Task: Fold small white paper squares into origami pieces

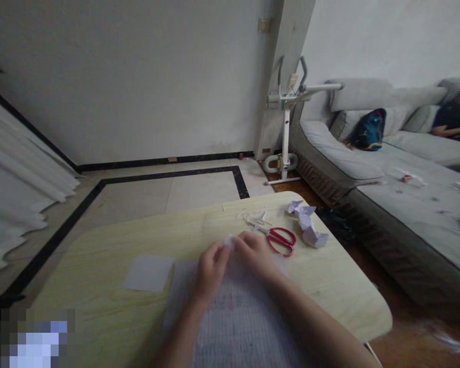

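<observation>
A small piece of white paper [229,241] is pinched between the fingertips of both hands, above the far edge of a lined sheet. My left hand [212,263] closes on it from the left, and my right hand [255,251] from the right. Fingers cover most of the paper, so its shape is unclear. Beneath my forearms lies the large lined sheet [233,327] with writing on it. Red-handled scissors [280,241] rest just beyond my right hand, blades pointing left. To the left is a blank white square of paper [148,273].
Several folded paper shapes [305,225] stand along the right edge of the wooden table [95,306]. Thin paper scraps [258,217] lie by the scissors. Beyond are exercise equipment [286,133] and a grey sofa [341,153] with a backpack [371,130] and a seated person [454,120].
</observation>
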Available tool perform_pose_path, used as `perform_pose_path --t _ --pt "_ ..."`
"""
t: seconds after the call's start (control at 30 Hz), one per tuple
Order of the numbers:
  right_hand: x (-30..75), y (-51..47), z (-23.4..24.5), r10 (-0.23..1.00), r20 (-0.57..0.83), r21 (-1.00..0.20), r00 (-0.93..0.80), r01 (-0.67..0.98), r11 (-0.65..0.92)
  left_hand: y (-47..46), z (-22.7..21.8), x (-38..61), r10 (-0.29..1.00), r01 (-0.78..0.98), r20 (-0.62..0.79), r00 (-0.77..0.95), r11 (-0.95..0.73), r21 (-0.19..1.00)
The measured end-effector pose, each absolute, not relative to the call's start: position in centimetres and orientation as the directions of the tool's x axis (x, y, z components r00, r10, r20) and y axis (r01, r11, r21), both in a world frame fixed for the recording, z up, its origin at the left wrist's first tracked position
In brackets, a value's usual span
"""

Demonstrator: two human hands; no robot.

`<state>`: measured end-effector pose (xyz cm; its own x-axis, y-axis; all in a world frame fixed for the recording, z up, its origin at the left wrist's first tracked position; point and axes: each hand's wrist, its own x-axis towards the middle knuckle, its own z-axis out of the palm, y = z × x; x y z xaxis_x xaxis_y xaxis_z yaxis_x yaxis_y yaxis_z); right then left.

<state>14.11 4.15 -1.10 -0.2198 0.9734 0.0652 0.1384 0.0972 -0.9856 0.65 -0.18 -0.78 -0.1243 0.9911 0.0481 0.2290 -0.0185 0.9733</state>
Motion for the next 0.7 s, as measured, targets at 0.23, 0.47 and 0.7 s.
perform_pose_path --t 0.23,0.47,0.7 --pt "14.4 4.2 -1.5 0.948 0.057 -0.997 -0.312 0.04 0.073 -0.1 -1.8 0.1 0.992 0.3 0.119 -0.038 -0.102 0.948" --pt "14.3 4.7 -2.1 0.96 0.049 -0.998 -0.275 -0.055 0.035 0.0 -2.2 0.2 0.994 0.369 0.113 -0.004 -0.104 0.924" --pt "14.4 4.5 -1.6 0.953 0.039 -0.999 -0.3 -0.002 0.041 -0.1 -1.6 0.2 0.983 0.345 0.141 -0.117 -0.093 0.934"
